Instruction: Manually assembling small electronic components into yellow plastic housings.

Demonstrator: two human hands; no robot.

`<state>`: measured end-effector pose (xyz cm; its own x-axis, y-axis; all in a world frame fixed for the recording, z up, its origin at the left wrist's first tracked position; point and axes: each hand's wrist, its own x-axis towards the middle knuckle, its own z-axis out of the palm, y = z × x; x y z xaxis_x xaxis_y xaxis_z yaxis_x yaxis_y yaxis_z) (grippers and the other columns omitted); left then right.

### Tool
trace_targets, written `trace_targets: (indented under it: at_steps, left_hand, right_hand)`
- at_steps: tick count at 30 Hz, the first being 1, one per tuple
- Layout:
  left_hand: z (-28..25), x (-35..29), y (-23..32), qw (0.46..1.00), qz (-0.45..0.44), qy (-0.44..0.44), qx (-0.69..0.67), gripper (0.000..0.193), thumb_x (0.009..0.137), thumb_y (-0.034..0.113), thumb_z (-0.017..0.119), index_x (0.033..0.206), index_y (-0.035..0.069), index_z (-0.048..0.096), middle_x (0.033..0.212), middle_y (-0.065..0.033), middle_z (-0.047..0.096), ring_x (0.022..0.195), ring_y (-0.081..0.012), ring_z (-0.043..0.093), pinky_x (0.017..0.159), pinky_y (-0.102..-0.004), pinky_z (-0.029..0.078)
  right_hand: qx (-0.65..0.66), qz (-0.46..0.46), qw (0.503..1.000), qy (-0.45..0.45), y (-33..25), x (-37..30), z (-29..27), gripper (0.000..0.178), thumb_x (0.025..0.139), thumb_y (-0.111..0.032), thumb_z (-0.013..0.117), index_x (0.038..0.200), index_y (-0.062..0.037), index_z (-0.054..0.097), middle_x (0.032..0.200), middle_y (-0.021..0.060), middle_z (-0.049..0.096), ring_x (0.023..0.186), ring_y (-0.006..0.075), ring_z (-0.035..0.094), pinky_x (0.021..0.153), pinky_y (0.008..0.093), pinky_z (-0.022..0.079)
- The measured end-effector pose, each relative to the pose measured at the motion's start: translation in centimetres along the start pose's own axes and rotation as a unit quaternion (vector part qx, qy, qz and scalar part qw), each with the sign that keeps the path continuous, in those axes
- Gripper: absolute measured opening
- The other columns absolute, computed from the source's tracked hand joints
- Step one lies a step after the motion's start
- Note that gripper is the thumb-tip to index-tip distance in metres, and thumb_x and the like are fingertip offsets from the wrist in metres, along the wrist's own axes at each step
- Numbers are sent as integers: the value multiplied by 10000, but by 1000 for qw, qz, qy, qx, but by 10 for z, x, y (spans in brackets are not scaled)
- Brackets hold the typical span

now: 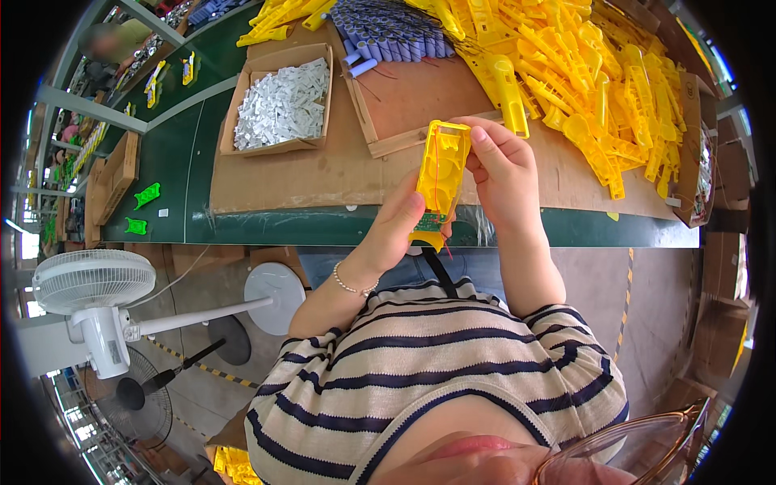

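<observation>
Above the table's front edge I hold a yellow plastic housing (443, 166), its hollow inside facing up. A thin red wire (437, 174) runs along it, and a small green circuit board (432, 223) sits at its near end. My left hand (396, 222) is closed round the lower left side, next to the board. My right hand (503, 166) pinches the upper right corner between thumb and fingers. Some of the fingers are hidden behind the housing.
A cardboard box of small white parts (283, 105) stands at the left. Behind lie purple-blue cylinders (388, 32) with wires. A big heap of yellow housings (582, 89) covers the right. Green parts (147, 196) lie far left. A white fan (95, 283) stands left of me.
</observation>
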<state>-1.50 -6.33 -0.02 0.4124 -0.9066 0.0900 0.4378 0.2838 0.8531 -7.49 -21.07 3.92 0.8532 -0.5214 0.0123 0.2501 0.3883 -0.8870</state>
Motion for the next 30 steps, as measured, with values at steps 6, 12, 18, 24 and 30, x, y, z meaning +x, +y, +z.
trace_targets:
  at_steps: [6, 12, 18, 24, 30]
  left_hand:
    - [-4, -2, -2, 999, -1, 23, 26, 525, 932, 482, 400, 1232, 51, 407, 963, -110, 573, 788, -166, 586, 675, -267, 475]
    - [4, 0, 7, 903, 135, 144, 382, 520, 882, 300, 588, 1292, 39, 405, 1019, -129, 564, 869, -224, 586, 757, -308, 473]
    - [3, -2, 34, 790, 245, 77, 557, 482, 828, 201, 648, 1246, 25, 486, 1085, -128, 547, 957, -254, 559, 833, -326, 447]
    - [-9, 8, 51, 649, 380, 81, 654, 465, 704, 178, 725, 1147, 103, 606, 1001, -69, 554, 823, -208, 558, 665, -314, 450]
    - [-15, 20, 60, 539, 519, -10, 663, 340, 725, 156, 680, 1063, 141, 648, 986, -17, 585, 826, -178, 595, 698, -290, 443]
  right_hand:
    - [-71, -19, 997, -19, 0, 5, -1, 273, 942, -174, 491, 1072, 44, 593, 996, 74, 637, 905, 120, 587, 840, 266, 455]
    - [-54, -86, 990, -99, 2, -4, 2, 360, 932, -181, 507, 1219, 36, 491, 1110, 144, 603, 972, 155, 587, 876, 299, 462]
    - [-8, -81, 973, -217, 0, 1, -16, 651, 852, -239, 621, 1358, 38, 320, 1171, 201, 557, 969, 263, 616, 805, 345, 519]
    - [87, -1, 958, -272, -4, -7, -14, 632, 864, -224, 601, 1359, 47, 318, 1125, 162, 581, 978, 255, 616, 815, 339, 507]
    - [61, 10, 957, -283, -1, -10, -11, 581, 861, -182, 596, 1337, 53, 360, 1095, 133, 590, 947, 200, 608, 820, 307, 492]
